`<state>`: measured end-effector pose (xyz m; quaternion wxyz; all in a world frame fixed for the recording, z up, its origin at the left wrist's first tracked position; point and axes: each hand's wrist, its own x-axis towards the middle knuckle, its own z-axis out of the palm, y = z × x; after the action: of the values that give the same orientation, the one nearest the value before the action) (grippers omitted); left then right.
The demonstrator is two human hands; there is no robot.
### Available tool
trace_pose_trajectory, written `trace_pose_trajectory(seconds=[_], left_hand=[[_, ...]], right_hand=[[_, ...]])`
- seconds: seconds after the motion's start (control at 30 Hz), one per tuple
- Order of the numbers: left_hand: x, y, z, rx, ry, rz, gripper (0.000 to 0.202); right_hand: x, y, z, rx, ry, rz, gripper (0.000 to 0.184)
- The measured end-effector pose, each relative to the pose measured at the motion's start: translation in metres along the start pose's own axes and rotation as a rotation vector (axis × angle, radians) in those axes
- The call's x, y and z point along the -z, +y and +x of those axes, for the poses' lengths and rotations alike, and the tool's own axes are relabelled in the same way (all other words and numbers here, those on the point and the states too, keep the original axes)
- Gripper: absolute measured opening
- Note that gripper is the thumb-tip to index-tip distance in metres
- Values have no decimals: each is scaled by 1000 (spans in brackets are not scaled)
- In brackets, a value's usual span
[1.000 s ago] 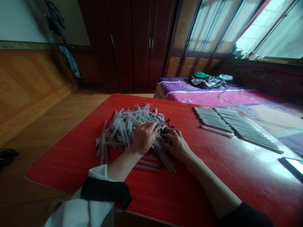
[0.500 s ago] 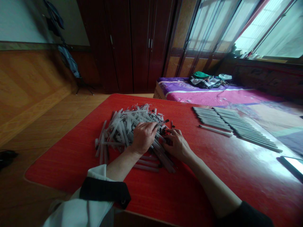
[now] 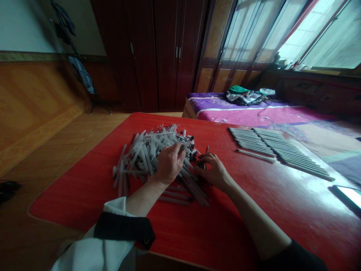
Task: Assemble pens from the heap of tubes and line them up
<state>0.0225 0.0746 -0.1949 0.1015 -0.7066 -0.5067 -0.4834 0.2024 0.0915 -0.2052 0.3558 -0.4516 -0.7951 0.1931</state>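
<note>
My left hand [image 3: 169, 162] is closed around a slim translucent tube [image 3: 187, 143] with a dark end, which points up and to the right. Beneath and behind that hand spreads a loose pile of translucent tubes [image 3: 145, 150] on the red table [image 3: 93, 173]. My right hand [image 3: 214, 171] is at the pile's right edge, fingers bent together around something small and dark with a thin dark stem [image 3: 208, 149]. The fingers partly hide it, so its kind is unclear. Small dark pieces [image 3: 193, 154] lie between the two hands.
Two rows of dark-ended tubes [image 3: 293, 154] lie side by side at the table's right, with a single tube [image 3: 255, 155] in front. A phone-like flat device [image 3: 348, 197] rests at the right edge. Beyond stand a bed [image 3: 254, 113] and a dark wardrobe [image 3: 166, 56].
My left hand has shifted slightly left, and the tube in it now tilts up more steeply. The right fingers have drawn in around the small dark thing, moving slightly right.
</note>
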Motion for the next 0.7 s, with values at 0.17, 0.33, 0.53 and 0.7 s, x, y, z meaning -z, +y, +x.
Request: trace_pose_trajectory(seconds=[0.17,0.33,0.53,0.7], left_hand=[[5,2,3,124,81,-184,11],[11,2,9,136,209,-301,8],[8,4,12,438,176,-731,17],[2,8,12,600,105,-1062,22]], right_hand=[[14,-14,3,-316,125,554,21],[17,-13,4,-504,271,973,15],[10,-13,3,-580,183,1177,5],[7,-16,3,-567,195,1169,9]])
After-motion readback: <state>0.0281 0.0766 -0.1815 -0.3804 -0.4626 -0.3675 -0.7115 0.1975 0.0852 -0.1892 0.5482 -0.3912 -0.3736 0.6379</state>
